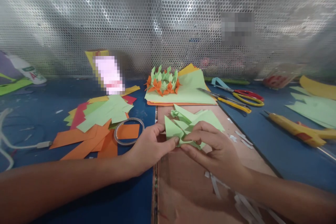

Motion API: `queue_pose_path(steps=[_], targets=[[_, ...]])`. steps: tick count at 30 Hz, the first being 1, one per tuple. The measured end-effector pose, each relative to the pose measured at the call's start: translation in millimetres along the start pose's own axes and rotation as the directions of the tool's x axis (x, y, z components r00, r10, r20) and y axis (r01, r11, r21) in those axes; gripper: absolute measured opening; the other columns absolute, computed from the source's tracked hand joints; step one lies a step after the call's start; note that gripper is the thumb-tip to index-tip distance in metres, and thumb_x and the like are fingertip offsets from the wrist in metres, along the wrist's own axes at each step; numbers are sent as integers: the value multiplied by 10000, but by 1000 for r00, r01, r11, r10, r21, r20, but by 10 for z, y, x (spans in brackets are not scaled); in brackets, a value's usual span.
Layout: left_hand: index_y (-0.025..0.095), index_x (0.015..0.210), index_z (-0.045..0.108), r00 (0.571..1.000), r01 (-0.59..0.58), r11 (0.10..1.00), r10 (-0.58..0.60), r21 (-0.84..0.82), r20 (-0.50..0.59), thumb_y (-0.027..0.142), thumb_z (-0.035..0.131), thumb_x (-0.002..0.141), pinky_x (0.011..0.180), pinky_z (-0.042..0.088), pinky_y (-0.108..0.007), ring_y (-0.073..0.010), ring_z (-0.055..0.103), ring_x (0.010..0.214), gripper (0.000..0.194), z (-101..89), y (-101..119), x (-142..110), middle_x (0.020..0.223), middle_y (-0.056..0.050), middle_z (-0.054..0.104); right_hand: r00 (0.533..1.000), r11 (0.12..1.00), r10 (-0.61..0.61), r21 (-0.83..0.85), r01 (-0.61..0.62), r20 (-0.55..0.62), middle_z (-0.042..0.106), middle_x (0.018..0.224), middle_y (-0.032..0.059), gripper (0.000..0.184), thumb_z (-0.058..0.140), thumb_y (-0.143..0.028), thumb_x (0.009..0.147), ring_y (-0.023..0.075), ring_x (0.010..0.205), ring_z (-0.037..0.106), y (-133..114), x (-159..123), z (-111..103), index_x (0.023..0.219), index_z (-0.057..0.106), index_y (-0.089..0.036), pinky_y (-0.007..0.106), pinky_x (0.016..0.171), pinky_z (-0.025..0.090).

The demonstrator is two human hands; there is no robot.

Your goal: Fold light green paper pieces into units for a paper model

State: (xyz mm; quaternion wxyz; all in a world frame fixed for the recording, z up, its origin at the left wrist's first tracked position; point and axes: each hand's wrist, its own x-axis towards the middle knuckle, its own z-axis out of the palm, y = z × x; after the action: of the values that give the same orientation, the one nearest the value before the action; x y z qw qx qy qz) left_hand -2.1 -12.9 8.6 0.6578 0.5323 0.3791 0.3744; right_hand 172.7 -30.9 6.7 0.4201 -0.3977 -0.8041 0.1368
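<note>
Between both hands is a folded light green paper (173,128), with a tall pointed flap on its left side. My left hand (153,143) pinches its lower left edge between thumb and fingers. From the right, my right hand (210,143) grips the same paper with thumb and fingertips. Behind the hands lie more light green folded sheets (210,117) and a small crumpled green paper piece (174,113). Further back, a ring of green and orange paper flowers (164,83) rests on a stack of coloured paper (194,87).
At left lie orange paper strips (89,143), green paper pieces (107,112), a tape roll (129,131) and a white cable (26,143). At right are scissors (244,98), a utility knife (233,104) and a yellow glue gun (296,127). White paper scraps (246,206) litter the brown board (178,196).
</note>
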Motion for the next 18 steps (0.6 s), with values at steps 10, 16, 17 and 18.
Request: queue_pose_path(steps=[10,16,17,18], targets=[[202,1049,414,997,-69,985,65,-156,-27,166,665,729,710,537,-288,-139,628,813,409,-52,-31,38,895,-15,641,998,998,60,30,-60,-26,544,677,2,27,640,-215,765,113,603,540,53,13,-26,763,624,-193,217,543,433],[168,810,507,990,-135,988,133,-72,-40,169,669,718,682,521,-216,-81,614,680,187,-100,-37,61,755,35,628,997,997,71,-1,-71,-24,565,708,14,52,627,-196,771,114,620,555,62,-1,-20,819,648,-197,218,553,447],[153,781,551,992,-119,992,118,-31,-31,177,663,723,675,512,-197,-73,606,667,129,-101,-36,58,733,32,628,997,997,71,-9,-71,-24,568,705,13,61,629,-194,767,115,615,555,56,-1,-21,824,653,-199,218,549,449],[144,773,593,995,-100,995,100,5,-24,183,657,727,668,505,-184,-70,602,661,88,-100,-36,53,723,25,635,997,997,68,-17,-69,-27,571,699,12,67,632,-193,763,115,608,556,50,1,-23,824,658,-201,218,544,449]])
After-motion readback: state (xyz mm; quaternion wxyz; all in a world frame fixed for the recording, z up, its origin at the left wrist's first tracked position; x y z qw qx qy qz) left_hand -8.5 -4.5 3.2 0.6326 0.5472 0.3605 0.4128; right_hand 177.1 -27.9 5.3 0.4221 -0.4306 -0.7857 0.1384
